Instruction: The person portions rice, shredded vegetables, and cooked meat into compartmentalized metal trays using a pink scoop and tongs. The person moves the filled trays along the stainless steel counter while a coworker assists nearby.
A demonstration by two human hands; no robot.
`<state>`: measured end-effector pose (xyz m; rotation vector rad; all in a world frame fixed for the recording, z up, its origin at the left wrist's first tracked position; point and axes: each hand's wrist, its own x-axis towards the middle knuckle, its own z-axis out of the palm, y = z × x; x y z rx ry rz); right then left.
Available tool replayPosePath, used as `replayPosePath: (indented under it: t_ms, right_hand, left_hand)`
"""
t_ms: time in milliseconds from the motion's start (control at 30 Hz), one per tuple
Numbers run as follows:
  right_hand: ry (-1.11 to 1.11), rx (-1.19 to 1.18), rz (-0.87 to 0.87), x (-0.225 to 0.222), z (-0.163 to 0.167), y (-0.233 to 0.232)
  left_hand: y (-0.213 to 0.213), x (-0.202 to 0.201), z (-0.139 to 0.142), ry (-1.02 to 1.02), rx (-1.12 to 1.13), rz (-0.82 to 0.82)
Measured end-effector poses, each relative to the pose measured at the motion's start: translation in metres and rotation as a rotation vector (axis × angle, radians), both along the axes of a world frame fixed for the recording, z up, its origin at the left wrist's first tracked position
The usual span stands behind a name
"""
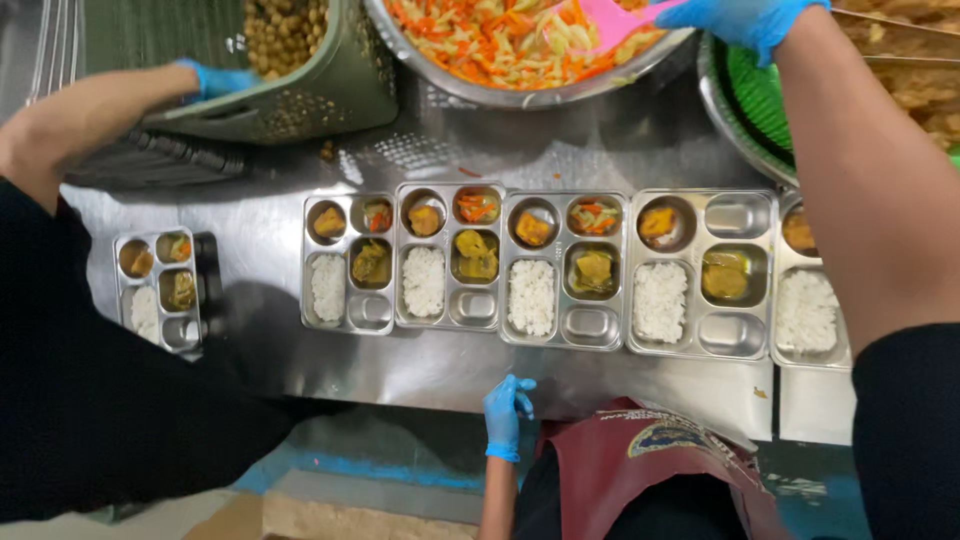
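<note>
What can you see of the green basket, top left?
The green basket is perforated plastic, tilted toward the steel bowl beside it, with round tan chickpea-like pieces inside. It sits on the steel table at the upper left, partly cut off by the frame. The gloved left hand grips its near rim.

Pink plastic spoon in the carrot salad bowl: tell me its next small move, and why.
Probably carry a scoop to the fourth steel compartment tray: its top right well is bare, while trays to its left hold salad. The right hand holds the pink plastic spoon in the round metal salad bowl.
</note>
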<state>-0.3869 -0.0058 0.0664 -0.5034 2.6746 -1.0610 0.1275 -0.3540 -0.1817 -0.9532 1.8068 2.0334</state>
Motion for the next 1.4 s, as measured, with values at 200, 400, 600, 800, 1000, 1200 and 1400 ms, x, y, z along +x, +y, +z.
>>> replayPosePath:
  t_ms: [200, 400, 600, 800, 1000, 1200, 1400]
  right_hand:
    - [-0.057, -0.062, -0.029, 0.059, 0.037, 0.07]
    - [-0.161, 0.173, -0.332, 0.179, 0.035, 0.149]
    - [-0.222, 0.212, -0.404, 0.262, -0.016, 0.201]
    - [0.448, 0.577, -0.182, 0.284, -0.081, 0.186]
    - [0.784, 0.747, -0.097, 0.291, -0.093, 0.173]
    - [0.696, 0.703, -0.203, 0.3, -0.114, 0.185]
    - [0.156, 0.297, -0.532, 0.308, -0.163, 0.179]
  left_hand:
    - [0.014, -0.011, 0.001, 0.048, 0.067, -0.145]
    - [0.068, -0.028, 0.001, -0.039, 0.163, -0.372]
    - [0.143, -0.049, 0.01, -0.043, 0.261, -0.599]
    - [0.2, -0.069, 0.01, -0.245, 0.493, -0.533]
    - [0.226, -0.084, 0.004, -0.227, 0.605, -0.234]
    - [0.234, -0.079, 0.0, -0.232, 0.706, -0.002]
    - [0.235, -0.076, 0.0, -0.167, 0.884, 0.13]
